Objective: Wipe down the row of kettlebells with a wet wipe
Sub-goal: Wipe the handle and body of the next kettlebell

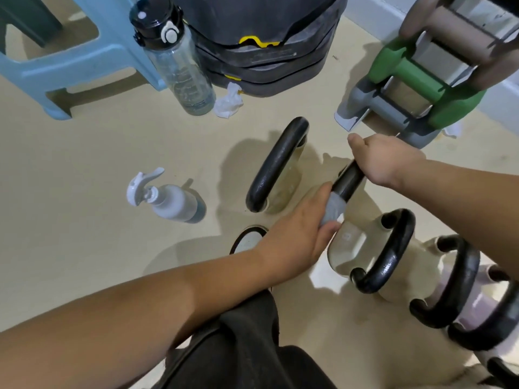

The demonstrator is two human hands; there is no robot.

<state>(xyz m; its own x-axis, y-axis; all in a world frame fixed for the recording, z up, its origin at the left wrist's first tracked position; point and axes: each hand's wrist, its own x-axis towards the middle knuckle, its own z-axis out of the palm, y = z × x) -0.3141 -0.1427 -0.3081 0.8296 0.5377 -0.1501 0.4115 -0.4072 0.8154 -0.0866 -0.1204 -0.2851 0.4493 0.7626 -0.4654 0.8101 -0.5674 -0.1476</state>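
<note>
A row of pale kettlebells with black handles runs from the centre to the lower right on the beige floor. The farthest one stands alone. My right hand grips the top of the second kettlebell's black handle. My left hand wraps a grey wet wipe around the lower part of that same handle. A third kettlebell and more behind it sit to the lower right.
A grey spray bottle lies on the floor at the left. A clear water bottle, a crumpled white tissue, a blue plastic stool, stacked black weight plates and a rack with a green dumbbell stand at the back.
</note>
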